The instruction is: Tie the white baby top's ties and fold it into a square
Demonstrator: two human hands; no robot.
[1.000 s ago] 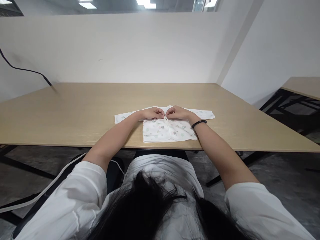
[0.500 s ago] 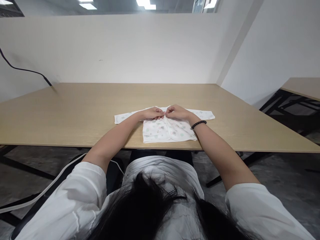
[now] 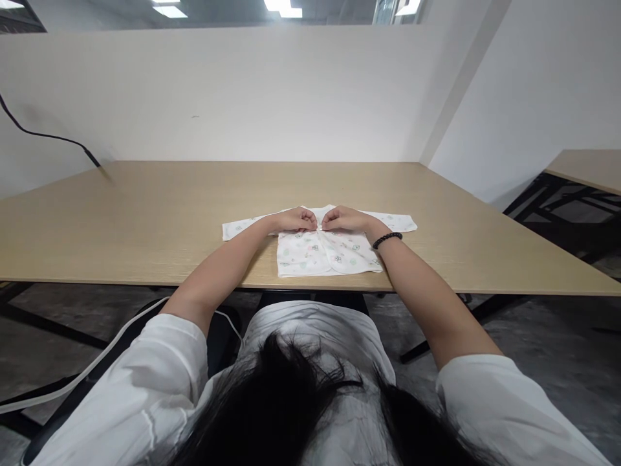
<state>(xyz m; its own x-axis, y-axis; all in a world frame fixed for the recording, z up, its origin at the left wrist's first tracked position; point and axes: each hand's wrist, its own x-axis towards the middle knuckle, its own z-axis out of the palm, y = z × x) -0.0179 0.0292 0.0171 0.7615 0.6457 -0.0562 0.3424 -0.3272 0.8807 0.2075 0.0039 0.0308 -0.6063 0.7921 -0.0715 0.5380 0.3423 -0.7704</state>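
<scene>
Our left hand (image 3: 297,220) and right hand (image 3: 345,220) meet at the collar (image 3: 316,210) of the printed baby garment (image 3: 305,255), which lies on the tabletop (image 3: 145,220) near its near edge. We cannot tell whether they grip. A hard pull could drag the cloth and rumple the sleeves (image 3: 245,227).

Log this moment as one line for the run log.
left hand: fingers pinch neckline of white printed baby top | right hand: fingers pinch same neckline, black beaded bracelet on wrist | surface: light wood table
</scene>
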